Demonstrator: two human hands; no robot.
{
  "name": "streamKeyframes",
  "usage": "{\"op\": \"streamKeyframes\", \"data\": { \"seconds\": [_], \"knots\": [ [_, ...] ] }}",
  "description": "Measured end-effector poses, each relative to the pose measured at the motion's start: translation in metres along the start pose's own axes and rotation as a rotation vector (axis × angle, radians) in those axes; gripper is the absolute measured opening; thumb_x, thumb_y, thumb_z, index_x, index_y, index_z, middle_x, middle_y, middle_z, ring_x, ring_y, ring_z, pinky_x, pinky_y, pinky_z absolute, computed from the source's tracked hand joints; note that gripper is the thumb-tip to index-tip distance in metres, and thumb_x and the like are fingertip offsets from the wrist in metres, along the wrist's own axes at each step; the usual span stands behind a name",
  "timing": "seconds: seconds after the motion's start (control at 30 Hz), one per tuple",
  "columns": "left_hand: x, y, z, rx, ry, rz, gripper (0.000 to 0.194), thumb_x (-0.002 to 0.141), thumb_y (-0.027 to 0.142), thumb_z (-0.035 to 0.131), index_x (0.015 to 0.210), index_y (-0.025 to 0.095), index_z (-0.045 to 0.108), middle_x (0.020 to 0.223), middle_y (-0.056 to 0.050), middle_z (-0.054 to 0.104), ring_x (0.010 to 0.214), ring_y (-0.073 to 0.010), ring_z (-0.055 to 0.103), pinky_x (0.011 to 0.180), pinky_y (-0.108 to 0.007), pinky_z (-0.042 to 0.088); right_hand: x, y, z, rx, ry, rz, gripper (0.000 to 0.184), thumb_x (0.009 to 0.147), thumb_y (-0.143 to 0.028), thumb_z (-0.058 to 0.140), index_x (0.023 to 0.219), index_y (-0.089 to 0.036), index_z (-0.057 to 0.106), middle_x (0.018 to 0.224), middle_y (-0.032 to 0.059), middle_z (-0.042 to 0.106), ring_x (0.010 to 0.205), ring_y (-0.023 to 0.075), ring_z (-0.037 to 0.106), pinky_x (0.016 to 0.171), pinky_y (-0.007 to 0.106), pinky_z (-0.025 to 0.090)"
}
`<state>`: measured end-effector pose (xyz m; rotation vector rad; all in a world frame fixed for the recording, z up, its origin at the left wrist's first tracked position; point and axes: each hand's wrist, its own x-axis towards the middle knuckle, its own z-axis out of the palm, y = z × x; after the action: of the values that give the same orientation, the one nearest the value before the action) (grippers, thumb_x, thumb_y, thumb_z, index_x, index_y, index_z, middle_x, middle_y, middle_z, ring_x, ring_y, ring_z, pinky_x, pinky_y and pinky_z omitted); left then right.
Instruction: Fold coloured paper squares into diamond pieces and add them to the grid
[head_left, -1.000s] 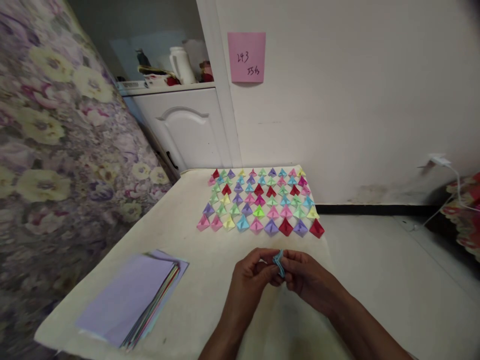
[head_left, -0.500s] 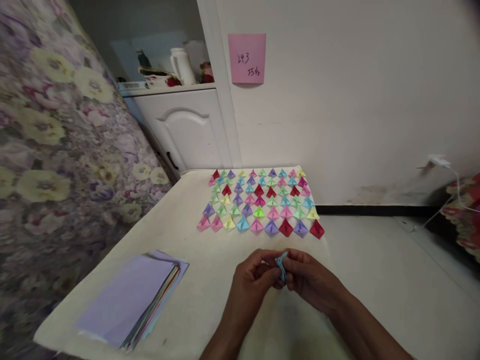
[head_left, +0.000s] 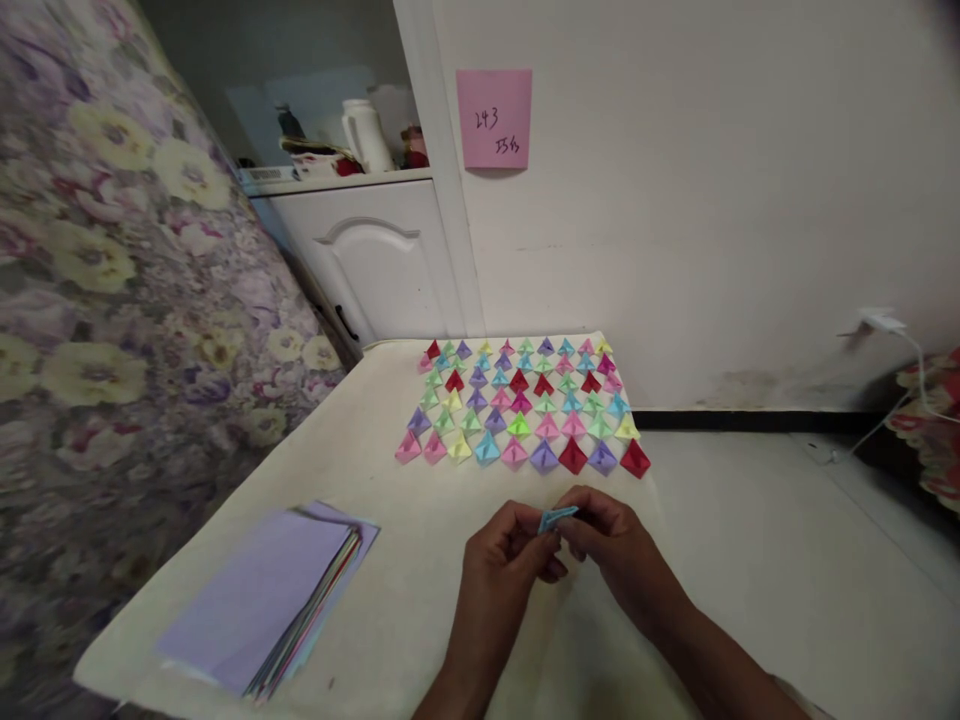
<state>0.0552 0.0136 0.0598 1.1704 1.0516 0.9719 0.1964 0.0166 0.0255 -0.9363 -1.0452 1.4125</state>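
Observation:
A small folded piece of blue paper (head_left: 556, 517) is pinched between my two hands, above the near part of the table. My left hand (head_left: 504, 555) grips its left end with thumb and fingers closed. On the other end, the thumb and fingers of my right hand (head_left: 611, 535) are also closed. The fingers cover part of the paper. Just beyond my hands, several rows of small folded paper pieces (head_left: 544, 456) in red, pink, purple, green, yellow and blue lie spread on the table.
A stack of coloured paper sheets (head_left: 255, 600), purple on top, lies at the table's left. The cream tablecloth (head_left: 405, 560) covers the table. A floral curtain (head_left: 150, 330) hangs on the left, beside a white cabinet (head_left: 382, 265). A pink note (head_left: 495, 120) is on the wall.
The blue paper has turned from nearly upright to nearly level and looks flatter. My right hand has shifted slightly up, and both hands still hold the paper.

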Motion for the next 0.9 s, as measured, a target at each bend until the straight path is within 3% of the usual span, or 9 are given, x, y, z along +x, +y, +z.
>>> {"op": "streamKeyframes", "data": {
  "seconds": [0.23, 0.4, 0.53, 0.9],
  "knots": [
    [0.003, -0.003, -0.004, 0.107, 0.060, 0.013, 0.012, 0.075, 0.026, 0.064, 0.074, 0.015, 0.062, 0.055, 0.000, 0.062, 0.055, -0.0126, 0.058, 0.055, -0.022, 0.046, -0.002, -0.010, -0.005, -0.210, 0.042, -0.076, 0.010, 0.073, -0.025, 0.066, 0.075, -0.019, 0.058, 0.064, -0.0027, 0.052, 0.059, 0.0109, 0.045, 0.055, 0.024, 0.036],
    [0.002, -0.001, -0.007, 0.032, -0.007, -0.002, 0.015, 0.077, 0.028, 0.062, 0.084, 0.015, 0.064, 0.062, -0.002, 0.066, 0.059, -0.0135, 0.060, 0.059, -0.023, 0.048, -0.002, -0.012, -0.006, -0.279, 0.005, -0.095, 0.008, 0.077, -0.024, 0.062, 0.075, -0.019, 0.056, 0.065, -0.0031, 0.051, 0.061, 0.0111, 0.046, 0.057, 0.023, 0.036],
    [0.002, 0.001, -0.011, -0.011, 0.003, 0.003, 0.025, 0.083, 0.034, 0.055, 0.092, 0.013, 0.065, 0.064, -0.004, 0.067, 0.062, -0.0140, 0.062, 0.062, -0.024, 0.049, -0.004, -0.013, -0.004, -0.335, 0.010, -0.141, 0.004, 0.078, -0.020, 0.059, 0.078, -0.020, 0.056, 0.069, -0.0036, 0.052, 0.065, 0.0106, 0.047, 0.060, 0.022, 0.037],
    [0.004, -0.001, -0.013, -0.068, 0.008, -0.013, 0.021, 0.078, 0.029, 0.062, 0.090, 0.012, 0.065, 0.071, -0.005, 0.070, 0.065, -0.0148, 0.063, 0.065, -0.027, 0.052, -0.007, -0.013, -0.003, -0.399, -0.001, -0.203, 0.010, 0.080, -0.014, 0.057, 0.085, -0.022, 0.059, 0.079, -0.0033, 0.059, 0.073, 0.0106, 0.055, 0.065, 0.021, 0.042]
  ]
}}
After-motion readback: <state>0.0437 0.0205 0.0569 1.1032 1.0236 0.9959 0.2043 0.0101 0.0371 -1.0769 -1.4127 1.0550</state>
